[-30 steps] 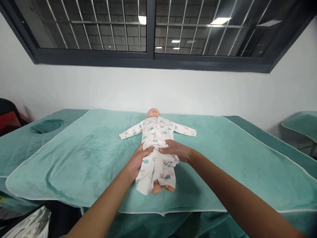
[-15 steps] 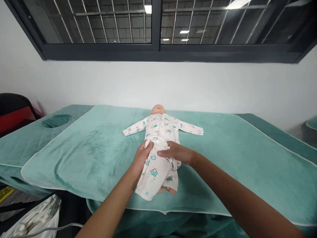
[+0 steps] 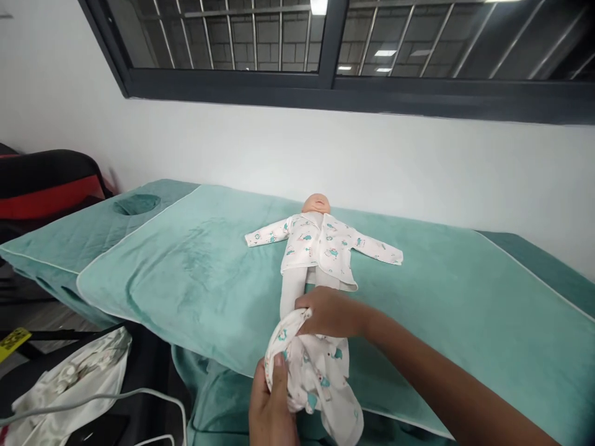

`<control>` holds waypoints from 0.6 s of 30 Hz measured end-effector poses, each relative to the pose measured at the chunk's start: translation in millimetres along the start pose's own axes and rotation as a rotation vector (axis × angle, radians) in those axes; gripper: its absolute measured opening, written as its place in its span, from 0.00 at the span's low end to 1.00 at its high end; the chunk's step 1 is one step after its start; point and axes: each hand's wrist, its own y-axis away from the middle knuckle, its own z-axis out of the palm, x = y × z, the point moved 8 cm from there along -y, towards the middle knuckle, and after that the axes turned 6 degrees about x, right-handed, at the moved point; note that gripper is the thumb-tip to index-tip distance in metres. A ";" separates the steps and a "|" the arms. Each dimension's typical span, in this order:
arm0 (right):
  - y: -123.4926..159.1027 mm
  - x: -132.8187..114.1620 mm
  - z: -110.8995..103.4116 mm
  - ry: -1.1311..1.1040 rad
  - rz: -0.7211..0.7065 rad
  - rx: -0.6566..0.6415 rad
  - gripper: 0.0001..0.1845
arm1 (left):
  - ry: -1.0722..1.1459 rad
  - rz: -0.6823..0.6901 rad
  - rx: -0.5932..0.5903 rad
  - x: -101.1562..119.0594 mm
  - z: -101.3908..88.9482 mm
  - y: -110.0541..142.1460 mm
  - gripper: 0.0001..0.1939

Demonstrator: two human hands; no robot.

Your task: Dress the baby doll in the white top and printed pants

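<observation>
A baby doll (image 3: 317, 203) lies on its back on a green bed cover (image 3: 209, 291), its head toward the wall. It wears a white printed jacket (image 3: 304, 238) with both sleeves spread, and its white upper legs are bare of the trousers. Bunched white printed baby trousers (image 3: 320, 378) surround its lower legs and hang past the bed's near edge. My left hand (image 3: 274, 396) pinches the trousers' edge between thumb and fingers. My right hand (image 3: 328, 311) is closed on their upper edge by the doll's leg, its fingertips partly inside the cloth. The feet are hidden.
At the left, the bed has a face hole (image 3: 137, 204). A black and red chair (image 3: 51, 186) stands beyond it. White cloth (image 3: 79, 378) and a grey cable (image 3: 139, 393) lie on a black seat at lower left. A dark-framed window (image 3: 223, 80) is above.
The trousers have come down from the doll's waist to its lower legs, baring the thighs. My left hand moved down toward me with the cloth. The view has turned left.
</observation>
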 end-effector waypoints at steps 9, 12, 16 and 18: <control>-0.2 1.9 0.4 0.159 0.116 0.116 0.17 | -0.238 0.077 -0.137 3.5 -1.6 -31.2 0.24; 0.1 10.2 -0.3 -0.025 0.159 0.123 0.18 | -0.265 0.127 -0.234 17.6 13.7 -30.5 0.22; 4.8 16.0 1.2 -0.380 0.191 0.063 0.16 | -0.415 0.381 -0.309 52.3 33.7 -41.5 0.19; 7.1 14.2 4.4 -0.580 0.183 -0.018 0.19 | -0.497 0.519 -0.338 68.3 44.3 -53.0 0.17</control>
